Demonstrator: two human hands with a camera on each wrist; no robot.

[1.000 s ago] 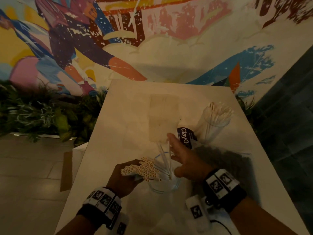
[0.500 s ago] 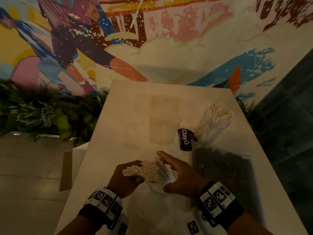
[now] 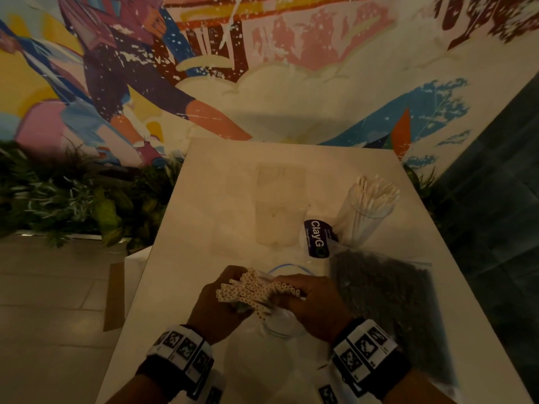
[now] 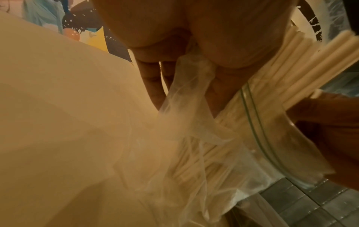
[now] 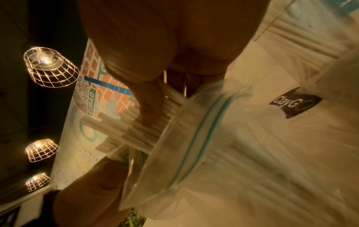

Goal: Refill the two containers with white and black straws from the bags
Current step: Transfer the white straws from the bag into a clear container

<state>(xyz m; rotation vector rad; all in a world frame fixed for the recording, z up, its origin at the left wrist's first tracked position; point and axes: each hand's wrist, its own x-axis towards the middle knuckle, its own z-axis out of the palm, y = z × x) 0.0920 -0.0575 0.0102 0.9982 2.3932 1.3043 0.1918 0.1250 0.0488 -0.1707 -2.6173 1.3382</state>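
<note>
A bundle of white straws (image 3: 255,293) sticks out of a clear zip bag (image 4: 250,138), held over the clear glass container (image 3: 287,330) near the table's front. My left hand (image 3: 223,304) grips the bag and the straws from the left. My right hand (image 3: 309,298) closes on the straw ends from the right, its thumb (image 5: 150,110) pressing on the white straws (image 5: 136,127). The bag's zip strip (image 5: 200,135) runs just below that grip. A second glass container (image 3: 364,217) full of white straws stands at the far right. The bag of black straws (image 3: 385,301) lies flat to the right of my hands.
A dark ClayGo label (image 3: 316,239) sits between the two containers. A pale flat bag (image 3: 280,205) lies at the table's middle. The table (image 3: 210,217) drops off on the left to the floor and plants (image 3: 73,199); a painted wall is behind.
My right hand has come back from the straws standing in the near container and now grips the bundle. My left hand has kept its hold on the bag.
</note>
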